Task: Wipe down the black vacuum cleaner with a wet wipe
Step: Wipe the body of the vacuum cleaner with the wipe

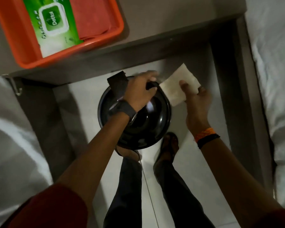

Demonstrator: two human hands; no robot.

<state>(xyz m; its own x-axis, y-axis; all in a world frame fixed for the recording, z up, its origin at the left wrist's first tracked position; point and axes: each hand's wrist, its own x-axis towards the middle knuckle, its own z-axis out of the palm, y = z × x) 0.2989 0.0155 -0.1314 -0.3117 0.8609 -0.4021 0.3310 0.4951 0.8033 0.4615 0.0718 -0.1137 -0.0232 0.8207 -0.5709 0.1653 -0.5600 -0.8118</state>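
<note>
The round, glossy black vacuum cleaner [148, 122] stands on the white floor between my feet and a grey table. My left hand [141, 91] grips the black handle on its top, a dark strap around that wrist. My right hand [196, 102] holds a folded white wet wipe [176, 86] by thumb and fingers. The wipe's lower left corner sits at the vacuum's upper right rim; whether it touches is unclear.
An orange tray [18, 33] on the grey table [155, 22] holds a green Dettol wipes pack [54, 20] and an orange cloth [92, 15]. White bedding lies at left [10, 129] and right [276, 63]. My sandalled foot [169, 145] stands beside the vacuum.
</note>
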